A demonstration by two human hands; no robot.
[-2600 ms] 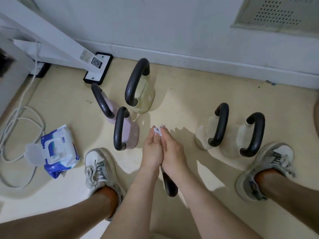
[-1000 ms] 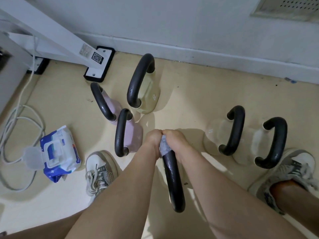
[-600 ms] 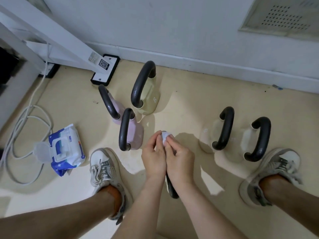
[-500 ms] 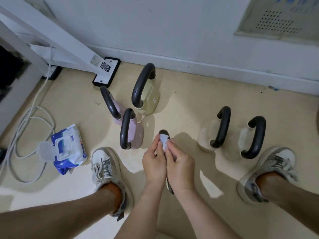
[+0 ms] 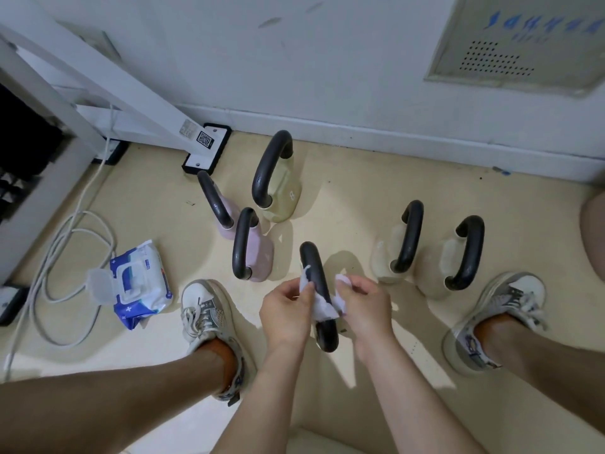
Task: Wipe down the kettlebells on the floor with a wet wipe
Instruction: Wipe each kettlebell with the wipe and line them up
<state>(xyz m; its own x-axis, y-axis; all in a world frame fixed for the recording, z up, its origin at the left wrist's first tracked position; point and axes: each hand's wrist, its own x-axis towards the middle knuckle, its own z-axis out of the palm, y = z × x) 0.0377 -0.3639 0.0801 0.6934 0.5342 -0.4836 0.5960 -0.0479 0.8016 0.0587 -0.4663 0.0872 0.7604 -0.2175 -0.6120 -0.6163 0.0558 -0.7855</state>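
Wiping the handle (image 5: 312, 273) of the near kettlebell (image 5: 327, 339), which stands on the floor (image 5: 360, 191) between the shoes (image 5: 203, 309), seems the step in hand: left grip (image 5: 288, 309) and right grip (image 5: 365, 306) each pinch an end of the wipe (image 5: 324, 309) wrapped round it. Next probably calls for sliding it along the bar.

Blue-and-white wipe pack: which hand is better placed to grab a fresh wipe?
Left, probably. The blue-and-white wipe pack lies lid-open nearer the left hand; the right hand sits beyond the black kettlebell handle. Both hands pinch the white wet wipe.
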